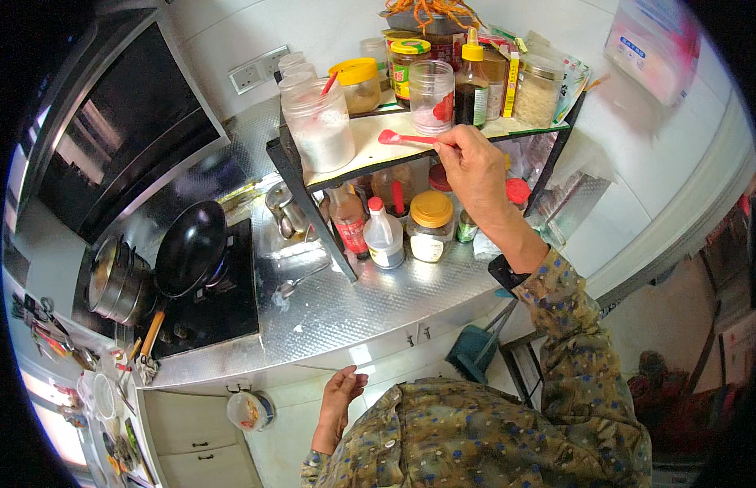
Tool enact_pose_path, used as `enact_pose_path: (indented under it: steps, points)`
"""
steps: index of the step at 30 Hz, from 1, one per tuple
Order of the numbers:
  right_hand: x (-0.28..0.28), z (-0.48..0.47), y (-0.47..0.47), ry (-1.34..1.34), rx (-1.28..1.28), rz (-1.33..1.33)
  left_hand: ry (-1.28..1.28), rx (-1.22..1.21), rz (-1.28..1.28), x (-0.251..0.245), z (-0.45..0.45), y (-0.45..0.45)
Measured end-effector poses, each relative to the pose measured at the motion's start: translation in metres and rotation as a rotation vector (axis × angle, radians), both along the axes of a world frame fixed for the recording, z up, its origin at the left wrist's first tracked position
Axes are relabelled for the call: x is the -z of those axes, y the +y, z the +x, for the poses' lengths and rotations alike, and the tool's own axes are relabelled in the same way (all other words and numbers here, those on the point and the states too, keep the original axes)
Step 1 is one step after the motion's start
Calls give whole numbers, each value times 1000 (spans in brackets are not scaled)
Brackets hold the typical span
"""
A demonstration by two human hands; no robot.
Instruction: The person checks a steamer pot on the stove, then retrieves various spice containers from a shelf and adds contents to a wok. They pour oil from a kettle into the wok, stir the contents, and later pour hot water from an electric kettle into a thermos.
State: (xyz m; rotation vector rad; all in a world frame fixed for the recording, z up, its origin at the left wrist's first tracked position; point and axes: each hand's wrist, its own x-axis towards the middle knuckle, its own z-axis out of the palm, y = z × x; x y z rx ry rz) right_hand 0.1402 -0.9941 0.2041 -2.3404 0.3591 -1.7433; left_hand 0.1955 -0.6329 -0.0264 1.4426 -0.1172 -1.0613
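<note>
My right hand pinches the handle of a small red plastic spoon over the front of the upper shelf. A little white powder shows in its bowl. Just behind the spoon stands an uncapped clear jar with pale contents low inside. To the left, a larger uncapped jar holds white powder, and another red spoon handle sticks up from its mouth. Down by my body, my left hand hangs below the counter edge, fingers loosely curled, with nothing visible in it.
A dark sauce bottle and a yellow-lidded jar share the shelf. Below stand a white bottle and an orange-lidded jar. On the left, a black wok sits tilted on the cooktop beside a steel pot.
</note>
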Motion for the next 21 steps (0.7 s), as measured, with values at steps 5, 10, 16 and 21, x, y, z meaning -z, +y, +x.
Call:
enact_pose_path:
  steps: [5,10,16,21]
  points:
    - [-1,-3,-4,-126,-5,-48,18,-4,24,1,-1,0]
    - [-10,-6,-3,-173,-38,14,19,2,45,3,-3,-1]
    - [-30,8,6,-227,-76,98,31,-15,27,4,-1,-1]
    - [-49,22,2,-240,-130,88,15,-29,49,4,-2,2]
